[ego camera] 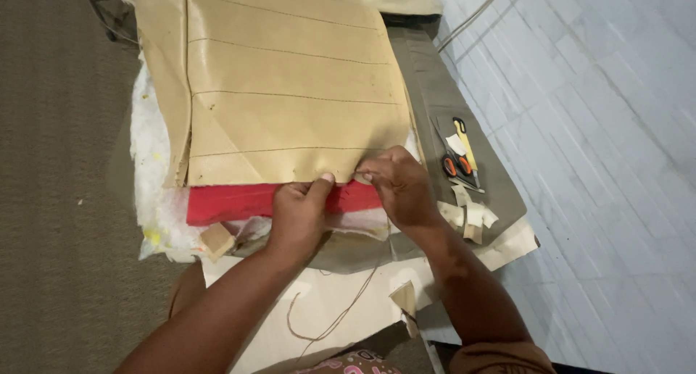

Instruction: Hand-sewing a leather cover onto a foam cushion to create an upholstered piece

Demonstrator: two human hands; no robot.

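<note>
Pinching the tan cover's (290,84) near edge, the left hand (299,213) and right hand (400,187) both grasp it above red foam (232,202). Scissors (458,160) lie at 3 o'clock on the counter (435,91).

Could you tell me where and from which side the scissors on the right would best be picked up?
Probably by the orange handle loops, coming from above on the right hand's side. The scissors lie flat on the grey board, loops nearest the person, blades pointing away.

Both forearms reach forward, left hand (299,213) and right hand (397,187) pinching side by side.
</note>
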